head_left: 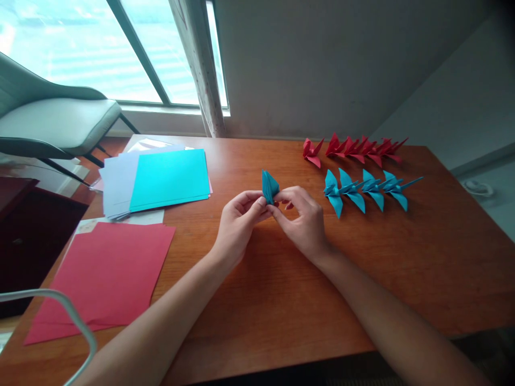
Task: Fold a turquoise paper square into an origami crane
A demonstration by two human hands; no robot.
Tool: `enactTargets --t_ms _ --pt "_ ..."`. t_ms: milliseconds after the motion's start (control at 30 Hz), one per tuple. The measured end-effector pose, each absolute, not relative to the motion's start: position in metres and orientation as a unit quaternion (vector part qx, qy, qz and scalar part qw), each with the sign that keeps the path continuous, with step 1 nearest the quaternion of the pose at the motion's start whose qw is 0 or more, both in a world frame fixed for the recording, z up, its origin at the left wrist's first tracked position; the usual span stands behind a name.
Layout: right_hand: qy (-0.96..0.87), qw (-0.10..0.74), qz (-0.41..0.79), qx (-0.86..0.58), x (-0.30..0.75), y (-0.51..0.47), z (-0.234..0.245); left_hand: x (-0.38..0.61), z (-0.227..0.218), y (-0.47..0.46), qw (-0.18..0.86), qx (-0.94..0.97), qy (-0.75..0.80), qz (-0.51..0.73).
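A partly folded blue paper piece (270,187) stands upright between both my hands above the wooden table (281,300). My left hand (238,225) pinches its lower left side with thumb and fingers. On its lower right edge my right hand (303,220) pinches with curled fingers. A row of finished blue paper cranes (368,190) lies just right of my hands. Behind them sits a row of red paper cranes (354,147).
A stack of red paper sheets (104,279) lies at the front left. Blue and lavender sheets (161,179) lie behind it. A grey chair (52,118) stands by the window at the left. A white cable (64,316) curves at the lower left corner.
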State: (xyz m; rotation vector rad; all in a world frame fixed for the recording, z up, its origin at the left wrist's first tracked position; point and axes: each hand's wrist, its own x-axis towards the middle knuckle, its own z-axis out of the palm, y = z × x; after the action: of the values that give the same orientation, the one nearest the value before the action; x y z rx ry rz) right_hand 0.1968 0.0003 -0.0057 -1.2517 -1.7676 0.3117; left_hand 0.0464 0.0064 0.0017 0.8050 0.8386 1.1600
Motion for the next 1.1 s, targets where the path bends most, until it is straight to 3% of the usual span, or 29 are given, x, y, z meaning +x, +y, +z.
enactTargets --t_ms 833,1100 --pt "-0.714 0.461 0.17 -0.5 0.1975 0.004 -0.0111 0.0476 -0.0031 0.0068 0.608 0.427 0.414 0.526" --pt "-0.637 0.492 0.308 -0.507 0.1987 0.0053 -0.0113 0.0445 -0.002 0.0091 0.588 0.456 0.426 0.515"
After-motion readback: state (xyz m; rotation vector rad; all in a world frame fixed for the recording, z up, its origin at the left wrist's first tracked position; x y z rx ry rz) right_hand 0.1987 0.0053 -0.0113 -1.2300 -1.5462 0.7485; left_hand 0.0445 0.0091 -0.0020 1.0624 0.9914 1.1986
